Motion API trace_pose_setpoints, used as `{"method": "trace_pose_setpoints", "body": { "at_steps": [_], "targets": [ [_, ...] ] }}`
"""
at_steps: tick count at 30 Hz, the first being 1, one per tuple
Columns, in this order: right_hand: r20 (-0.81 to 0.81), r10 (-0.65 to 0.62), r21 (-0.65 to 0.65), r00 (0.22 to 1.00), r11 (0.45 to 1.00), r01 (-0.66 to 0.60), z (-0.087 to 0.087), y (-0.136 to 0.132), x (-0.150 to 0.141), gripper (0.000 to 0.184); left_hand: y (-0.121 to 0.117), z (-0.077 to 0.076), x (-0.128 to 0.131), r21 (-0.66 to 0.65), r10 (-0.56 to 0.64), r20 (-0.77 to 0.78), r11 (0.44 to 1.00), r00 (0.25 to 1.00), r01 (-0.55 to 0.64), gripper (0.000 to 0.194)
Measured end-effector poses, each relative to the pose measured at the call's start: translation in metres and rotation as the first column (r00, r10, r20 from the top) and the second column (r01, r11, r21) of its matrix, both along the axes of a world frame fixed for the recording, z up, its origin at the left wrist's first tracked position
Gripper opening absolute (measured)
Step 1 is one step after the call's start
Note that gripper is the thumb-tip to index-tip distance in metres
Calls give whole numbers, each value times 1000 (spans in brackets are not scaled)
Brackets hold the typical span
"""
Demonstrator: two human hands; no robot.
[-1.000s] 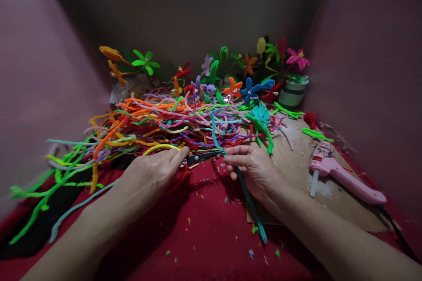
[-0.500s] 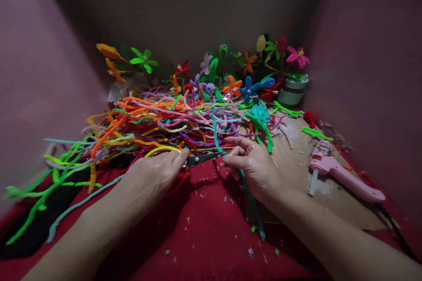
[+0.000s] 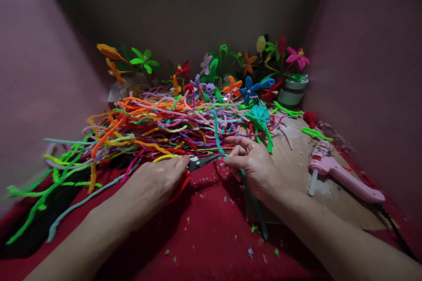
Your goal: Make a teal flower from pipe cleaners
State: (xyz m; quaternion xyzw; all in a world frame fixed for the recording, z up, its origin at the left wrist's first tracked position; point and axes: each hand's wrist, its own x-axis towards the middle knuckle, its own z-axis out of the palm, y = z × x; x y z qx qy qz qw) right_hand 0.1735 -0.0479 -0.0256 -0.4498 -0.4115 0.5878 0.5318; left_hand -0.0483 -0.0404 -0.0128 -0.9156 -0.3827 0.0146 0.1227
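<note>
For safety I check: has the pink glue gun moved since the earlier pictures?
No, the pink glue gun lies in the same place on the cardboard, shifted neither way.

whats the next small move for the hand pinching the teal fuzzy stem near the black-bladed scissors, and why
I'd probably slide the right hand slightly back along the teal fuzzy stem before squeezing the black-bladed scissors. Its fingertips pinch the stem right beside the blade tips, and the left hand grips the handles, so closing now might nip a finger.
</note>
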Motion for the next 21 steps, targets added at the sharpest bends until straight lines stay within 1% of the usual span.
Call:
{"method": "trace_pose_setpoints", "body": {
  "at_steps": [6,8,11,14,17,19,21],
  "targets": [
    [22,-27,29,999,999,27,1,-1,-2,43,-4,8,12,28,81,-101,997,992,-78,43],
    [32,-35,37,999,999,34,1,-1,-2,43,-6,9,14,22,105,-112,994,988,-103,43],
    [17,-39,17,999,999,38,1,0,-2,43,-7,7,13,4,108,-93,994,990,-108,44],
    [1,-34,-14,999,999,34,3,1,-1,44,-6,2,7,-45,86,-14,995,996,-87,44],
    [13,-53,-13,999,999,53,6,1,1,41,-1,1,-1,-41,59,109,998,992,-55,39],
    [0,-66,-26,998,997,66,5,2,2,37,3,3,-4,-21,65,205,998,977,-62,38],
    [-42,-60,-59,997,997,57,4,4,3,31,6,8,-3,-52,99,345,995,933,-86,38]
  ]
}}
